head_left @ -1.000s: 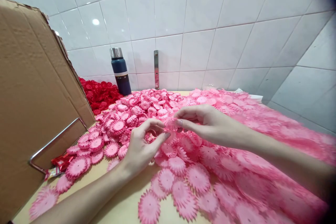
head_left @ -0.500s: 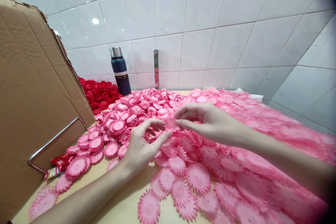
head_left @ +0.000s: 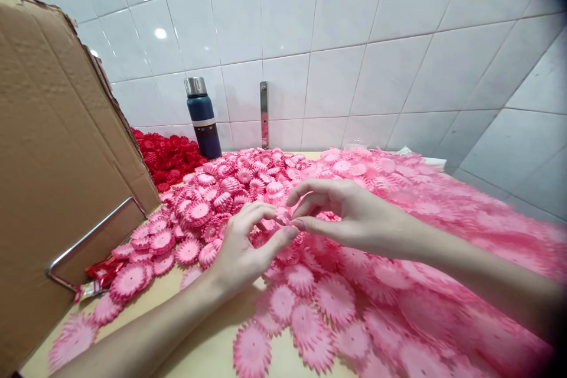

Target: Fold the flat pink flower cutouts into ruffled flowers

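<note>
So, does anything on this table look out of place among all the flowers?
A red foil wrapper lies at the table's left edge beside the cardboard box, half under pink flowers. It is the one thing that looks like litter.

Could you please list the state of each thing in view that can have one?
left hand: fingers pinching a small pink flower piece.
right hand: fingertips pinching the same piece.
pink flower pieces: loose, spread across the table.
red flower pieces: heaped by the wall.
flask: upright, lid on.
cardboard box: flap open, leaning.
red wrapper: crumpled, lying flat.
</note>
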